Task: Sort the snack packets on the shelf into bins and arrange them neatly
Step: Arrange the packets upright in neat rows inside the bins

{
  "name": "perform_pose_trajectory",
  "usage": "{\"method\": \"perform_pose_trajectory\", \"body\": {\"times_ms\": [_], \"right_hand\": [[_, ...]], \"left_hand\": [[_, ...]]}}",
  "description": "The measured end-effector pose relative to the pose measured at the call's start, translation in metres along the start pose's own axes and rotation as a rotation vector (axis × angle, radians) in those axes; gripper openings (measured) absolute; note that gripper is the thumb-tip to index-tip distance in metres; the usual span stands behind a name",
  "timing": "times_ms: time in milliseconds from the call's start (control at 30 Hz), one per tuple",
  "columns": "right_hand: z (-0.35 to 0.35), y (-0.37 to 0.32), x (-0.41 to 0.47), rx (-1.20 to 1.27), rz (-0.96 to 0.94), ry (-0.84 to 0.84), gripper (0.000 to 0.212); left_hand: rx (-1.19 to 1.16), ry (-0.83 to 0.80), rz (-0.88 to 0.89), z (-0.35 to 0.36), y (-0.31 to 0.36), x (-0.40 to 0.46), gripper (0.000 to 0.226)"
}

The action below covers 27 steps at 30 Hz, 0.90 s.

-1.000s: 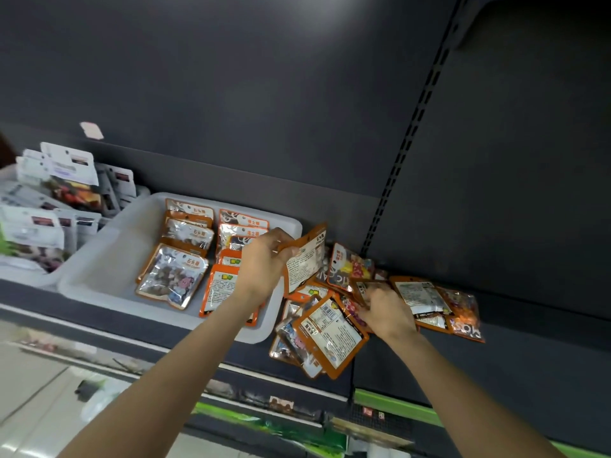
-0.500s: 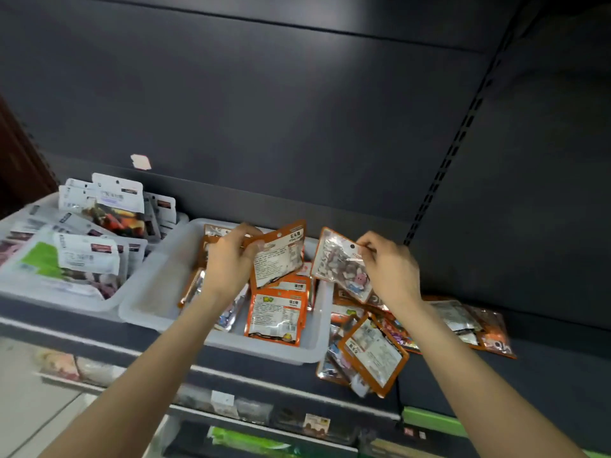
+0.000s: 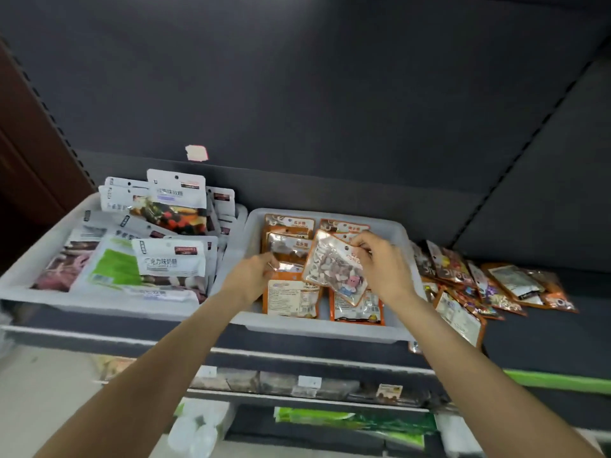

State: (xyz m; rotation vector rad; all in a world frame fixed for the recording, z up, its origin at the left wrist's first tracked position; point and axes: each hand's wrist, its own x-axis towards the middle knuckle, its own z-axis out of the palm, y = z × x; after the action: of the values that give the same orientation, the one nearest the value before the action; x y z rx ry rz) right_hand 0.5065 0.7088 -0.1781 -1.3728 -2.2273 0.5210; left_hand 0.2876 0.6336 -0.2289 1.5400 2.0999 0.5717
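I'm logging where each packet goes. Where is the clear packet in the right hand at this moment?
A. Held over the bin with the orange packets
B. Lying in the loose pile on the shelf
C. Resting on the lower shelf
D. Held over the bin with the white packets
A: the right hand pinches the clear packet above the bin that holds the orange packets.

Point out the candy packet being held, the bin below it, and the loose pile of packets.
Candy packet (image 3: 334, 266), head view, clear front.
Bin (image 3: 317, 328), head view, front rim.
Pile of packets (image 3: 515, 285), head view, middle.
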Motion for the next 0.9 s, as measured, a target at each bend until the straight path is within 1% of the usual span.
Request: {"method": "perform_pose_trajectory", "body": {"times_ms": [67, 133, 167, 233, 300, 400, 500, 600, 700, 833, 900], "right_hand": [[0.011, -0.008, -0.002, 0.018, 0.001, -0.028, 0.015], [0.022, -0.017, -0.001, 0.023, -0.015, -0.068, 0.014], [0.029, -0.02, -0.001, 0.027, -0.028, -0.098, 0.014], [0.047, -0.026, 0.002, 0.032, -0.045, -0.16, 0.012], [0.065, -0.032, 0.002, -0.003, -0.025, -0.218, 0.015], [0.087, -0.037, 0.001, -0.161, -0.014, -0.277, 0.025], [0.101, -0.039, 0.001, -0.329, -0.09, -0.298, 0.032], [0.096, -0.038, 0.0, -0.294, -0.083, -0.301, 0.039], [0.073, -0.026, -0.008, -0.202, -0.061, -0.224, 0.043], [0.028, 0.013, -0.028, -0.106, 0.031, -0.043, 0.038], [0.005, 0.038, -0.037, -0.108, 0.086, 0.027, 0.036]], "left_hand": [[0.148, 0.011, 0.055, -0.002, -0.007, 0.001, 0.026], [0.335, 0.069, 0.109, -0.009, -0.013, -0.003, 0.044], [0.391, 0.092, 0.11, -0.012, -0.015, -0.007, 0.054], [0.414, 0.07, 0.047, -0.019, -0.022, -0.014, 0.068], [0.444, 0.008, -0.011, -0.021, -0.029, -0.019, 0.075], [0.463, -0.004, -0.017, -0.02, -0.031, -0.019, 0.076], [0.436, 0.035, -0.014, -0.018, -0.03, -0.017, 0.074], [0.408, 0.084, -0.019, -0.016, -0.026, -0.019, 0.069], [0.373, 0.144, 0.021, -0.011, -0.011, -0.021, 0.062], [0.152, 0.227, 0.072, 0.002, 0.025, -0.019, 0.047], [0.122, 0.228, 0.098, 0.012, 0.052, -0.015, 0.044]]}}
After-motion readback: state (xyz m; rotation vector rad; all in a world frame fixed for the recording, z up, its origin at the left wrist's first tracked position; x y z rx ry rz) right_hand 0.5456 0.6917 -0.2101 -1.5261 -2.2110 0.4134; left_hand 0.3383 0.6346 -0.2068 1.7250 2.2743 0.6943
